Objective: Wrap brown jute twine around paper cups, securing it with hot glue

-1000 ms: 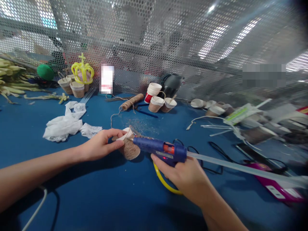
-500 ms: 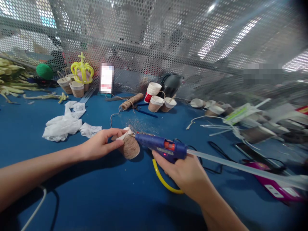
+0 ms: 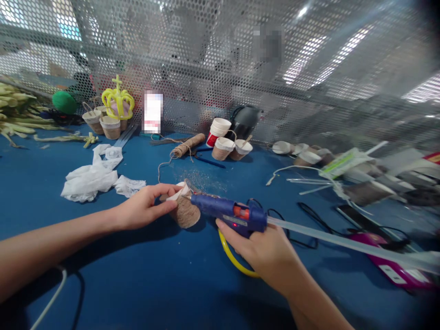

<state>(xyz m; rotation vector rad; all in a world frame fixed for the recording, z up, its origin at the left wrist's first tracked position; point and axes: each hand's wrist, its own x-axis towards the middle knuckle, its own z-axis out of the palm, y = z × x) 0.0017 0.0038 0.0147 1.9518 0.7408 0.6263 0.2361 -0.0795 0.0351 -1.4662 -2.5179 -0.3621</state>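
Observation:
My left hand (image 3: pixel 151 205) is closed on a small twine-wrapped cup (image 3: pixel 187 214), pinching it at its white fabric rim. The cup lies tilted just above or on the blue table; I cannot tell which. My right hand (image 3: pixel 264 250) grips a blue hot glue gun (image 3: pixel 228 211) with a small red light lit on its side. A long clear glue stick (image 3: pixel 316 234) runs out of the gun's back. Its nozzle points left and meets the cup near the white fabric edge. The fingers around the handle are partly hidden.
Crumpled white lace fabric (image 3: pixel 88 178) lies at left. Behind the cup are a twine roll (image 3: pixel 187 145), finished-looking cups (image 3: pixel 223 147) and a yellow crown (image 3: pixel 117 103). A purple power strip (image 3: pixel 385 263) and black cable (image 3: pixel 316 219) lie at right. A perforated metal screen (image 3: pixel 192 59) stands behind.
The glue gun's nozzle has shifted slightly left and down along the cup's fabric edge. My left hand keeps its hold on the cup, nearly still.

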